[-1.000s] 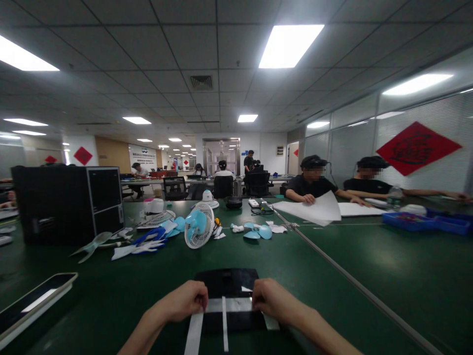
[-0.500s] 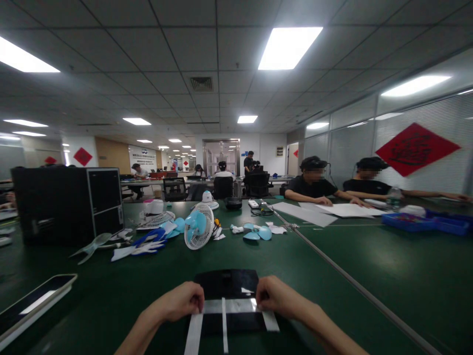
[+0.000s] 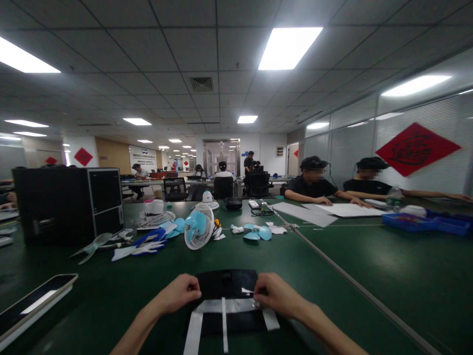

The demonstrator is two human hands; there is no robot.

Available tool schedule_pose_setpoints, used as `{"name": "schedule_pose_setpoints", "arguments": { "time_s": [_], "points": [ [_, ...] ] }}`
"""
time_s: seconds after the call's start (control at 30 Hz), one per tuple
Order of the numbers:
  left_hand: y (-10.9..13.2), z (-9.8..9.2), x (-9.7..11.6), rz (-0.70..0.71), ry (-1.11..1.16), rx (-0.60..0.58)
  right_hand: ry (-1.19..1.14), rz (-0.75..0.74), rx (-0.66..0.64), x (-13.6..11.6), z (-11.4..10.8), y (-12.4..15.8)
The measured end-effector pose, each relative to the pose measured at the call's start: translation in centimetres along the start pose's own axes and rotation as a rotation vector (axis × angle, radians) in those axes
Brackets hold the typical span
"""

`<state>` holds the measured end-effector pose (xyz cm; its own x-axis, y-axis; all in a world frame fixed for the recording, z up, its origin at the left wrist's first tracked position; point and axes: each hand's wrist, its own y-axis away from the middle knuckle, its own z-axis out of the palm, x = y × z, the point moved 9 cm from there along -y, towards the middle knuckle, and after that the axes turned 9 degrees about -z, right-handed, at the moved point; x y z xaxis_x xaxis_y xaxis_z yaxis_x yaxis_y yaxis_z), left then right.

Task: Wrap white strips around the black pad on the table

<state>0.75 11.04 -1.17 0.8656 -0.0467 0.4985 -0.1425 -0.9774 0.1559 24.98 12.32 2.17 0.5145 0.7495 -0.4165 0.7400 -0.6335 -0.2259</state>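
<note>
A black panel (image 3: 227,284) lies on the table in front of me, with a shiny silver strip of tape (image 3: 236,306) running across it. Several white strips cross or hang from the tape: a wide one (image 3: 193,333) on the left, a narrow one (image 3: 224,325) in the middle and a short one (image 3: 271,319) on the right. My left hand (image 3: 181,293) is closed, thumb against curled fingers, just above the tape's left end; whatever it pinches is hidden. My right hand (image 3: 275,295) is closed with its fingertips on the tape's right end. A small white scrap (image 3: 247,291) sits beside them.
Beyond the panel stand a small fan (image 3: 199,227), blue fan blades (image 3: 257,231) and gloves (image 3: 148,242). A phone (image 3: 37,305) and a black computer case (image 3: 66,204) are at left. A metal rail (image 3: 343,272) crosses the table. Two people sit at right near blue trays (image 3: 408,222).
My left hand has lifted slightly up and left from the tape's left end, uncovering that corner. My right hand has shifted slightly up and left, still at the right end.
</note>
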Motion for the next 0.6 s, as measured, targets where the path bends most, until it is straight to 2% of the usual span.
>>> {"name": "schedule_pose_setpoints", "arguments": {
  "time_s": [0.07, 0.17, 0.37, 0.5, 0.6],
  "points": [
    [-0.7, -1.5, -1.9, -0.071, -0.108, 0.181, 0.037, 0.001, 0.066, 0.2, -0.3, -0.1],
    [-1.2, -2.9, -4.6, -0.162, -0.181, 0.295, 0.047, 0.003, 0.101, 0.5, -0.1, -0.3],
    [-1.1, -4.8, -8.3, -0.285, -0.256, 0.39, 0.053, 0.005, 0.148, 0.4, -0.1, -0.6],
    [-1.5, -4.9, -9.7, -0.334, -0.272, 0.408, 0.057, 0.013, 0.126, 0.0, 0.3, -2.1],
    [-1.9, -4.8, -10.3, -0.349, -0.274, 0.402, 0.084, -0.046, 0.107, -0.9, 0.9, -4.0]
  ]
}}
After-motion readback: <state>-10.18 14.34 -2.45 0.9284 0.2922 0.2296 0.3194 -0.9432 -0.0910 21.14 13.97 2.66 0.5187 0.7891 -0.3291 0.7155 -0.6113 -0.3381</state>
